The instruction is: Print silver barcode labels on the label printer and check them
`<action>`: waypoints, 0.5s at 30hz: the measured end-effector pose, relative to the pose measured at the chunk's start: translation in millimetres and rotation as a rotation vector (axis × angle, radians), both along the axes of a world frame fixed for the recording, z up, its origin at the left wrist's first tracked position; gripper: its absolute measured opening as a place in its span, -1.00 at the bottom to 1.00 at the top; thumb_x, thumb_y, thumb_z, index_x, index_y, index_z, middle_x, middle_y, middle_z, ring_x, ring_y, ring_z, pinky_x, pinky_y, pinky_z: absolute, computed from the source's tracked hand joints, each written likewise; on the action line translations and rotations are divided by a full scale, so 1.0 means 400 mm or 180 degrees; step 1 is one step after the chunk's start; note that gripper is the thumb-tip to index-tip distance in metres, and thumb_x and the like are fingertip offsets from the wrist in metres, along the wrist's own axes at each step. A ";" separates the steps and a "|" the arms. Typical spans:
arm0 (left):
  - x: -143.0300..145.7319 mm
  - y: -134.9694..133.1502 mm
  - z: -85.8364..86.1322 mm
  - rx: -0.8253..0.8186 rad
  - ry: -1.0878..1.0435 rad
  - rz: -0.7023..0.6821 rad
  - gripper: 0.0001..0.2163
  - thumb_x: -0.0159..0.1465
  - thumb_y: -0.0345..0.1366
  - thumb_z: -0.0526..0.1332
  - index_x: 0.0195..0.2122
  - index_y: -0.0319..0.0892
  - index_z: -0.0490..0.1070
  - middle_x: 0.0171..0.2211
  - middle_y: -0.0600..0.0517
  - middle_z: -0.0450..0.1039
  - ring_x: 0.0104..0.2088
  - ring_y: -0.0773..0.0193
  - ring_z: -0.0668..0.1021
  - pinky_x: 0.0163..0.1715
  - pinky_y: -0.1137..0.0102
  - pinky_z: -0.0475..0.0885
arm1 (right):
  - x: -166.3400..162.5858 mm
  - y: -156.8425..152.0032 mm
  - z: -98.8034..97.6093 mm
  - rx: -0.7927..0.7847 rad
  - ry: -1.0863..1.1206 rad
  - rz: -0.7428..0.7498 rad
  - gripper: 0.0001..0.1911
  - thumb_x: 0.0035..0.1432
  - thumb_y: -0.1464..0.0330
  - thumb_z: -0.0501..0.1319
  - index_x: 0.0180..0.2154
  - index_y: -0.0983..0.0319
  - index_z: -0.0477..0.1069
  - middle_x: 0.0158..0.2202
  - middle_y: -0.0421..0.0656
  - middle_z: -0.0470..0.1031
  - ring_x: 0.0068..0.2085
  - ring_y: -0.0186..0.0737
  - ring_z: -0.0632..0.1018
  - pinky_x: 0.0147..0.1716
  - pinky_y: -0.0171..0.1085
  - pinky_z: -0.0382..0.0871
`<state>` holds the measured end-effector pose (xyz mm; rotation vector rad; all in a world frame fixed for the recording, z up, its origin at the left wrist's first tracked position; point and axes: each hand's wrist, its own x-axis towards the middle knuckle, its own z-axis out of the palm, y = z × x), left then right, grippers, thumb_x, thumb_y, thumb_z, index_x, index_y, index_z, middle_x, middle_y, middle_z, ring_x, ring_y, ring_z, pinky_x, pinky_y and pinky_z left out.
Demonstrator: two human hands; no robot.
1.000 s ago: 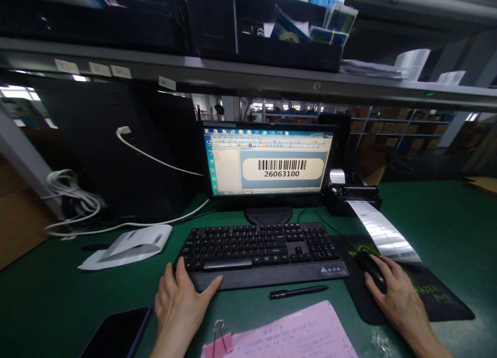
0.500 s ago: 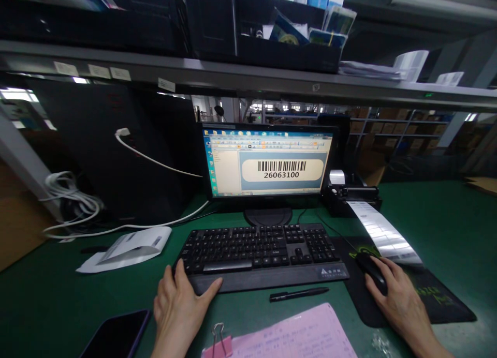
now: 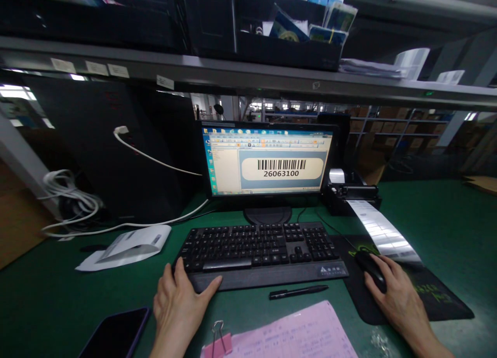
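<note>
My left hand (image 3: 180,303) rests at the front left corner of a black keyboard (image 3: 264,249), thumb and fingers spread apart, touching its edge. On a dark mouse pad (image 3: 438,296) at the right, my right hand (image 3: 399,291) is wrapped over a black computer mouse (image 3: 370,270). Behind the keyboard stands a monitor (image 3: 267,161) showing a barcode label with the number 26063100. A black pen (image 3: 298,292) lies in front of the keyboard. Nearer still are pink written sheets (image 3: 287,332) with a pink binder clip (image 3: 218,345).
A label printer (image 3: 353,192) at the right feeds out a strip of silvery labels (image 3: 384,234). To the left are a phone (image 3: 114,334), a folded white paper (image 3: 128,247), a white cable (image 3: 135,225) and a black computer case (image 3: 116,140). A shelf (image 3: 233,71) crosses overhead.
</note>
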<state>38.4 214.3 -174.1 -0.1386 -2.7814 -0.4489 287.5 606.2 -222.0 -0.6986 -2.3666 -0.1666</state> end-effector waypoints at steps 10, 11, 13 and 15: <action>0.005 -0.003 -0.015 -0.0038 -0.0135 0.0041 -0.18 0.12 0.06 0.11 0.25 -0.41 -0.10 0.23 -0.40 -0.05 0.20 -0.24 0.16 0.10 0.04 0.20 | 0.011 0.021 -0.029 0.0142 -0.0130 -0.0091 -0.47 0.13 0.12 0.03 0.10 0.19 0.26 0.05 0.04 0.29 -0.06 0.07 0.46 -0.14 0.01 0.45; 0.008 -0.003 -0.013 -0.0029 -0.0167 0.0058 -0.19 0.13 0.05 0.12 0.25 -0.41 -0.10 0.23 -0.39 -0.06 0.21 -0.23 0.15 0.11 0.04 0.18 | 0.015 0.029 -0.035 0.0171 -0.0136 0.0060 -0.49 0.13 0.15 0.03 0.09 0.18 0.27 0.05 0.03 0.31 -0.04 0.08 0.45 -0.12 0.02 0.44; 0.013 -0.002 -0.009 -0.0004 -0.0222 0.0105 -0.20 0.13 0.03 0.14 0.25 -0.40 -0.10 0.24 -0.37 -0.06 0.22 -0.20 0.13 0.13 0.05 0.15 | 0.024 0.047 -0.050 0.0247 -0.0235 0.0399 -0.54 0.10 0.21 0.05 0.04 0.16 0.33 0.04 0.01 0.35 0.03 0.11 0.41 -0.08 0.05 0.42; 0.017 -0.001 -0.005 0.0027 -0.0275 0.0119 -0.20 0.13 0.01 0.16 0.26 -0.39 -0.10 0.25 -0.35 -0.07 0.23 -0.19 0.11 0.15 0.05 0.13 | 0.033 0.066 -0.067 0.0336 -0.0387 0.0652 -0.59 0.06 0.27 0.07 -0.04 0.14 0.40 0.04 -0.02 0.38 0.09 0.15 0.36 -0.05 0.11 0.40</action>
